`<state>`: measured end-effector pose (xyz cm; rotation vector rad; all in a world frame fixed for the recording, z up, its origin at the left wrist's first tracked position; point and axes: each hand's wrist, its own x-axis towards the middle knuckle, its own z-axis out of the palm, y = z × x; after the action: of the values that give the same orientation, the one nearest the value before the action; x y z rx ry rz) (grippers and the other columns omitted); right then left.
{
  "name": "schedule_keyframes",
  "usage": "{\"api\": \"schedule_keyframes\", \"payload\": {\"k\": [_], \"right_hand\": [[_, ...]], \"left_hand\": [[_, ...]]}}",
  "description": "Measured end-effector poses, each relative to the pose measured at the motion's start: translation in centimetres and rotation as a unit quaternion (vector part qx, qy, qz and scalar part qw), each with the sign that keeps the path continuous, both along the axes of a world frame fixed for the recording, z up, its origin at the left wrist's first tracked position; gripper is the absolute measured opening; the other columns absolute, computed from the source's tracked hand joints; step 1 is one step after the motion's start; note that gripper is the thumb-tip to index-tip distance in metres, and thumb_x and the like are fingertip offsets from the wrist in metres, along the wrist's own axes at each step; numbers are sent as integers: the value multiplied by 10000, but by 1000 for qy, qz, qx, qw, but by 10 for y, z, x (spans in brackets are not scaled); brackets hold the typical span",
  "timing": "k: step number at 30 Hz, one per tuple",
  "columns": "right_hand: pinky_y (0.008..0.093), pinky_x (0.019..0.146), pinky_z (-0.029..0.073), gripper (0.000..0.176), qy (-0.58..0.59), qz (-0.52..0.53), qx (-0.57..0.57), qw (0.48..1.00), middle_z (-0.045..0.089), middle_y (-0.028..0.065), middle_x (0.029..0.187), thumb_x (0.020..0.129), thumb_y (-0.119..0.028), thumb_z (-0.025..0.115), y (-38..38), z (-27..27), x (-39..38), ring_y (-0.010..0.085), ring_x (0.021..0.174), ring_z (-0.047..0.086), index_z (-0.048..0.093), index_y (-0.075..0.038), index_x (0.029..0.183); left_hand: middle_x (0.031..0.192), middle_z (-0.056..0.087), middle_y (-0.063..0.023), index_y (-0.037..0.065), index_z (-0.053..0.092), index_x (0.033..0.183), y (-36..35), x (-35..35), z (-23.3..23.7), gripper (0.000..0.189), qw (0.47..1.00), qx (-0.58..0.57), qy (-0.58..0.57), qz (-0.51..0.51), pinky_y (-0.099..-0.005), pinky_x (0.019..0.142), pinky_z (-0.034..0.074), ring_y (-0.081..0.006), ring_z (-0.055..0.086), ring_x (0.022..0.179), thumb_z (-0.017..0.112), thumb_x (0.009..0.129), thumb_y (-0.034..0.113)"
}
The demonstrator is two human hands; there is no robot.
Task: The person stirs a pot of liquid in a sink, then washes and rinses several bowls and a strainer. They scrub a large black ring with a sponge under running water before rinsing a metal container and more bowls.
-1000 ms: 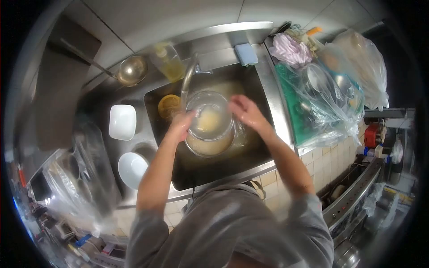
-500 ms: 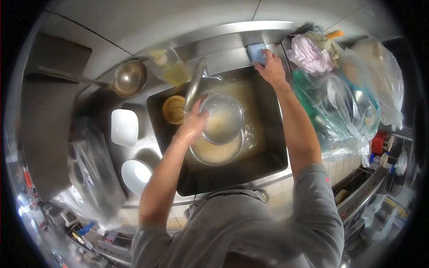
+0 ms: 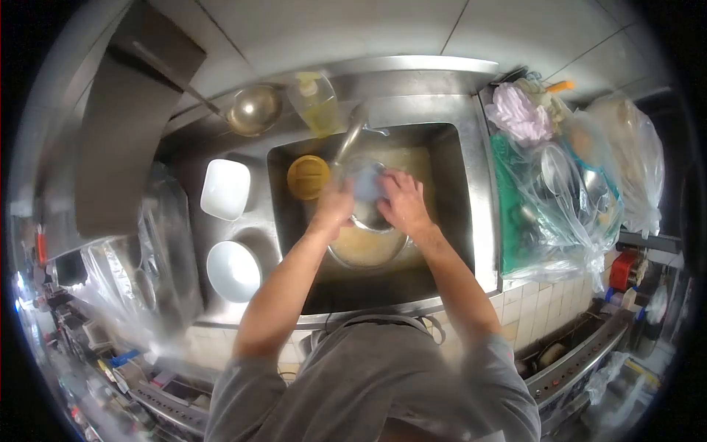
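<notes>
Over the sink, my left hand grips the left side of a round metal bowl. My right hand is closed on a light blue sponge, which lies over the bowl's opening. Motion blurs the sponge, and both hands hide part of the bowl. Beneath it, a second metal bowl holds cloudy, yellowish liquid. The faucet reaches in just behind my left hand. A round yellow-orange container sits at the sink's left side.
Left of the sink stand a white rectangular dish and a white round bowl. A ladle and a soap bottle are behind it. Plastic bags with utensils crowd the right side.
My right hand has brought the sponge from the sink's back ledge down to the metal bowl. My left hand still holds the bowl. The whole view has shifted.
</notes>
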<state>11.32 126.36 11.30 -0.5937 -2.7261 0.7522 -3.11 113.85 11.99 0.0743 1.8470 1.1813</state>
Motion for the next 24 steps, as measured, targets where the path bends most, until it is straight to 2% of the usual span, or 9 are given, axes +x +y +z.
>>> {"api": "schedule_keyframes", "payload": {"k": [5,7,9,11,12,15,17,20,24], "right_hand": [[488,931,451,502,-21,29,36,999,590,172,1236,769,-146,711,-22,9,-2,378,1146,552,592,-81,1252],[521,867,523,409,-34,-18,-59,997,568,214,1247,803,-146,694,-40,-8,-16,432,1070,617,590,-29,1181],[523,842,556,352,-41,-26,-36,998,590,240,1220,813,-158,674,-55,-37,-30,458,976,649,613,-19,1131],[506,853,556,350,-134,115,-95,980,648,227,1133,808,-168,661,-63,-18,-37,425,979,665,646,-22,1126],[490,855,560,350,-194,148,-74,967,684,209,1049,798,-170,663,-61,-12,-41,392,985,678,675,-41,1123],[471,854,567,378,-255,168,-25,952,693,197,1039,804,-159,652,-45,18,-38,366,998,686,671,-56,1168],[465,855,571,362,-281,105,-39,953,693,199,1063,793,-137,662,-49,33,-48,360,1010,688,658,-51,1145],[479,862,566,328,-140,-15,-16,990,684,223,1100,769,-103,678,-63,18,-63,380,1029,676,615,-15,1079],[520,853,535,286,-106,68,-139,982,670,257,1026,776,-117,657,-75,15,-75,436,1006,654,628,-13,1041]], "left_hand": [[1250,595,-182,57,453,1429,-17,19,33,512,998,-56,20,13,-538,707,611,-339,662,1031,510,1031,375],[1196,614,-171,61,490,1394,-23,29,18,481,998,-38,53,-3,-506,682,609,-318,669,991,508,1033,378],[1141,633,-159,64,527,1360,-30,29,3,454,996,-22,87,-16,-473,657,607,-296,676,951,506,1035,380],[1059,655,-140,57,569,1308,-42,9,-3,422,992,0,128,-19,-403,597,589,-256,670,902,500,1042,377],[1259,621,-277,9,538,1373,-47,2,6,515,992,-13,118,-32,-456,824,557,-385,599,1195,494,1022,384],[1274,607,-289,-5,561,1333,-65,-7,-12,478,974,-11,225,-23,-459,892,516,-416,603,1171,509,1021,354],[1235,628,-266,-10,566,1323,-71,0,9,456,980,9,198,-7,-439,904,513,-387,632,1120,499,1032,334],[1238,630,-224,4,519,1387,-71,8,25,482,995,48,90,23,-449,837,562,-351,640,1100,504,1037,335],[1184,627,-136,65,485,1400,-74,3,33,434,996,69,-26,56,-445,685,613,-265,657,974,505,1048,319]]}}
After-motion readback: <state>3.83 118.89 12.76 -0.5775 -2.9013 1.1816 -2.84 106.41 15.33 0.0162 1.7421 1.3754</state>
